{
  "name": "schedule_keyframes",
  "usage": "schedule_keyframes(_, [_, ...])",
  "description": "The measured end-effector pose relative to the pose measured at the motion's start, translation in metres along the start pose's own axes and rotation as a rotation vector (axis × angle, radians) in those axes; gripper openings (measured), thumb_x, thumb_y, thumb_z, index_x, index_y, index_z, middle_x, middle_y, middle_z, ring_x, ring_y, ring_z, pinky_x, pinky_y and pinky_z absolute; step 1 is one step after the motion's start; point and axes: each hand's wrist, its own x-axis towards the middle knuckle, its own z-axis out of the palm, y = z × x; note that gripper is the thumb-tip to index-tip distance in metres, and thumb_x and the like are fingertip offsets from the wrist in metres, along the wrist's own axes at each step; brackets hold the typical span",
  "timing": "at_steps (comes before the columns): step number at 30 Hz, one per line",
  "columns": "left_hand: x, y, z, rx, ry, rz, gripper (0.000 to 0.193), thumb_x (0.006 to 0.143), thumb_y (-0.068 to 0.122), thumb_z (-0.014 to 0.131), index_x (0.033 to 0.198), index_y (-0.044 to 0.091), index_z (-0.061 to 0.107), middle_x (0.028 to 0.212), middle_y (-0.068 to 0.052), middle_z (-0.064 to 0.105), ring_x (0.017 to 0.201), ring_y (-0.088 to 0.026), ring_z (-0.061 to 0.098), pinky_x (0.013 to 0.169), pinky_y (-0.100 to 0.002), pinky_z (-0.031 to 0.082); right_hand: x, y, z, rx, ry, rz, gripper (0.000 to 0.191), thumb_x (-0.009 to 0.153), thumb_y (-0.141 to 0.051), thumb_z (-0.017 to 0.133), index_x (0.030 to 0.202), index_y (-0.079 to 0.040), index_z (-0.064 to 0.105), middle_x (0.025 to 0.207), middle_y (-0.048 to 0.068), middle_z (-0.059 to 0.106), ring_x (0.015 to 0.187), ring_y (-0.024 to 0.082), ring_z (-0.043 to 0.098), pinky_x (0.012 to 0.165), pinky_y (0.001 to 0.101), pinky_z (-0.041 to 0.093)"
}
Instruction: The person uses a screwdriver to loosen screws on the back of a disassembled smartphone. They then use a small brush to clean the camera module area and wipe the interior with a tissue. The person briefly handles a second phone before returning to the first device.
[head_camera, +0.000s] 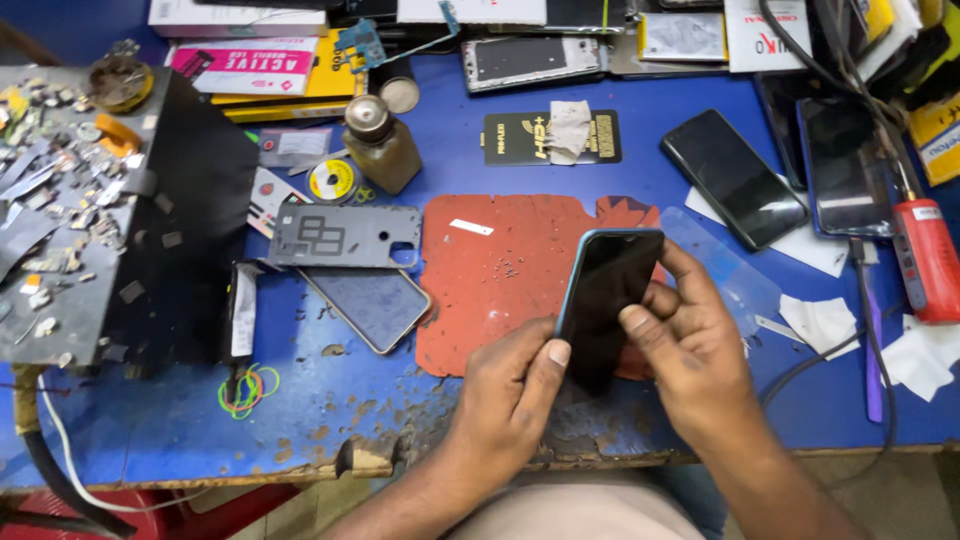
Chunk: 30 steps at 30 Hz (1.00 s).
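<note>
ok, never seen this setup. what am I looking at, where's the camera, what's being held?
One picture, taken by a camera worn on the person's head, looking down at a blue workbench. No machine: two bare hands. The left hand and right hand together hold a dark-screened smartphone tilted above a red mat. On the bench lie a grey phone back cover, a brown glass bottle, two more phones at right, a red tool and coloured rubber bands. A tray of small metal scraps sits left.
</note>
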Motion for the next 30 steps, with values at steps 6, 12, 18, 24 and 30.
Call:
schedule_keyframes(6, [-0.006,0.000,-0.043,-0.144,0.199,0.044,0.016,0.098,0.006,0.060,0.111,0.000,0.067,0.094,-0.011,0.076,0.086,-0.019,0.074,0.075,-0.031,0.061,0.008,-0.009,0.008,-0.182,-0.096,0.077,0.056,0.102,-0.010,0.056,0.157,-0.001,0.047,0.124,0.007,0.064,0.110,0.010,0.060,0.097,0.0236,0.048])
schedule_keyframes(12, [-0.024,-0.003,-0.089,0.310,0.309,0.602,0.026,0.088,-0.010,0.072,0.110,0.001,0.062,0.094,-0.012,0.069,0.079,-0.028,0.066,0.071,-0.038,0.054,0.012,0.004,0.034,-0.011,-0.199,0.377,0.057,0.095,-0.013,0.060,0.150,0.001,0.051,0.130,0.008,0.065,0.113,0.015,0.062,0.096,0.0300,0.049])
schedule_keyframes(18, [-0.078,-0.031,-0.170,0.451,0.507,0.637,0.028,0.094,0.001,0.078,0.104,0.002,0.051,0.088,-0.012,0.063,0.076,-0.026,0.060,0.069,-0.039,0.051,0.018,0.024,0.056,-0.065,-0.106,0.291,0.061,0.091,-0.006,0.061,0.150,0.003,0.049,0.131,0.008,0.065,0.120,0.017,0.062,0.102,0.0323,0.046])
schedule_keyframes(24, [-0.169,-0.067,-0.289,0.744,1.097,0.298,0.006,0.104,0.001,0.064,0.100,0.002,0.060,0.089,-0.013,0.064,0.077,-0.029,0.063,0.070,-0.038,0.053,0.029,0.057,0.099,-0.159,-0.151,0.346,0.063,0.101,-0.001,0.053,0.163,-0.002,0.041,0.123,0.024,0.065,0.111,0.030,0.065,0.093,0.0457,0.050])
schedule_keyframes(30, [-0.196,-0.066,-0.412,0.888,1.133,0.126,0.032,0.092,0.004,0.075,0.121,-0.004,0.064,0.114,-0.021,0.068,0.110,-0.037,0.061,0.097,-0.046,0.048,0.000,0.076,0.203,-0.099,-0.336,0.254,0.069,0.095,0.002,0.057,0.162,0.000,0.041,0.127,0.017,0.067,0.116,0.023,0.064,0.099,0.0392,0.050])
